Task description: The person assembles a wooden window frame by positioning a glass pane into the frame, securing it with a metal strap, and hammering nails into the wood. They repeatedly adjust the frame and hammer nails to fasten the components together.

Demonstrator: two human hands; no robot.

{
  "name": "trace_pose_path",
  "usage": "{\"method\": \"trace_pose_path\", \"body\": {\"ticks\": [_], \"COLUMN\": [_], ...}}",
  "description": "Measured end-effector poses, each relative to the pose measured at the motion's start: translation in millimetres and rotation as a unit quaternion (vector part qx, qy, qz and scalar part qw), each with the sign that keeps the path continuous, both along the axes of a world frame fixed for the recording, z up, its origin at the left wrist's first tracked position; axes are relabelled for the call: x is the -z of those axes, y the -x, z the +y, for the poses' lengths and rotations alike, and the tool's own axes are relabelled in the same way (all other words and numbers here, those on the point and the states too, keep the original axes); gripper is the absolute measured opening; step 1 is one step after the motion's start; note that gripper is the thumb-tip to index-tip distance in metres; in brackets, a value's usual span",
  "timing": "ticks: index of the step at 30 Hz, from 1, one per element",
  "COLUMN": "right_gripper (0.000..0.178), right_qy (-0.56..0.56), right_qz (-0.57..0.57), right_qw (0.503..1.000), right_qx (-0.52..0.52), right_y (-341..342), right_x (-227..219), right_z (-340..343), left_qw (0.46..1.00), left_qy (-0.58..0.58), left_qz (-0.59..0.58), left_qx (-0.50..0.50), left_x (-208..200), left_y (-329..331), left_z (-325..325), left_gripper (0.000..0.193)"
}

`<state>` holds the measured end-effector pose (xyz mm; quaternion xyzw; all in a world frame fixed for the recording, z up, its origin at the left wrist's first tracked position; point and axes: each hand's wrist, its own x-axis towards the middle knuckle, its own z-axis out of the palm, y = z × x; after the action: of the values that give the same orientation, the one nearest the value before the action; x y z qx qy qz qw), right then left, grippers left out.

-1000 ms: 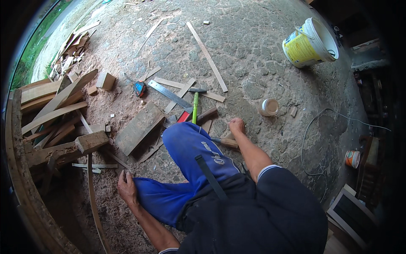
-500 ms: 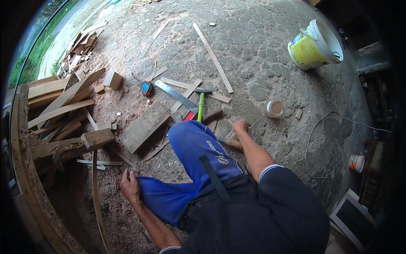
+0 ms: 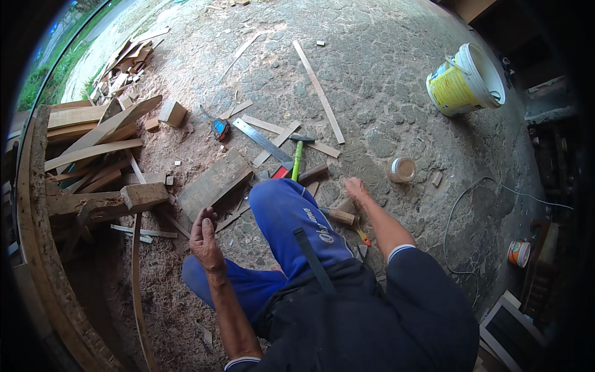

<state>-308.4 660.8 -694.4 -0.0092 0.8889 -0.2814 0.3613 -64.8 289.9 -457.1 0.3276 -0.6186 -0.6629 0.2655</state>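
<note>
My left hand (image 3: 207,243) is raised above my bent left knee, fingers stretched out and nothing visible in them. Low over the floor, right of my other knee, my right hand (image 3: 357,190) has its fingers curled together; whatever they may hold is hidden. Nearest to it are a wooden handle (image 3: 341,216), a tool with a red-orange tip (image 3: 363,237) and a jar with brown contents (image 3: 401,169). In front of my knee lie a green-handled hammer (image 3: 297,160) and a square (image 3: 263,139) with a metal blade and red stock. A thick wooden block (image 3: 214,184) rests to their left.
Scrap boards (image 3: 93,152) are heaped at the left beside a long timber (image 3: 37,248). A tape measure (image 3: 219,128) and thin strips (image 3: 319,93) lie ahead. At the right are a yellow-and-white bucket (image 3: 455,87), a grey cable (image 3: 447,248) and a small tub (image 3: 519,253).
My left hand has risen from beside my knee and moved right and forward, its fingers more stretched. My right forearm has shifted slightly right, and the red-orange-tipped tool now shows.
</note>
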Motion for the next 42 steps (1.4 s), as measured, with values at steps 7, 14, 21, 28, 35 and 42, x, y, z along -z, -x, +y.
{"method": "trace_pose_path", "body": {"ticks": [7, 14, 21, 28, 35, 42], "right_gripper": [0.013, 0.019, 0.018, 0.023, 0.026, 0.035], "right_qy": [0.455, 0.340, 0.390, 0.216, -0.058, -0.055], "right_qz": [-0.185, 0.045, 0.025, 0.135, 0.059, 0.134], "right_qw": [0.832, 0.939, 0.918, 0.962, 0.997, 0.989], "right_qx": [0.257, -0.019, 0.061, 0.101, 0.012, -0.009], "right_y": [-45.3, -60.7, -56.1, -21.3, -35.2, -60.8], "right_x": [-141.5, -237.4, -243.6, -121.6, -28.0, -17.4], "right_z": [-21.2, -66.6, -62.3, -19.3, 3.5, -8.5], "left_qw": [0.794, 0.713, 0.677, 0.713, 0.748, 0.746], "left_qy": [-0.584, -0.653, -0.682, -0.646, -0.598, -0.612], "left_qz": [0.130, 0.197, 0.228, 0.234, 0.236, 0.216], "left_qx": [0.109, 0.160, 0.155, 0.140, 0.165, 0.150], "left_x": [20.2, 42.1, 32.7, 42.4, 49.2, 47.4], "left_y": [106.0, 120.4, 116.6, 111.1, 102.9, 102.0], "left_z": [135.6, 171.3, 165.3, 153.9, 146.0, 143.8], "left_gripper": [0.059, 0.078, 0.082, 0.058, 0.041, 0.040]}}
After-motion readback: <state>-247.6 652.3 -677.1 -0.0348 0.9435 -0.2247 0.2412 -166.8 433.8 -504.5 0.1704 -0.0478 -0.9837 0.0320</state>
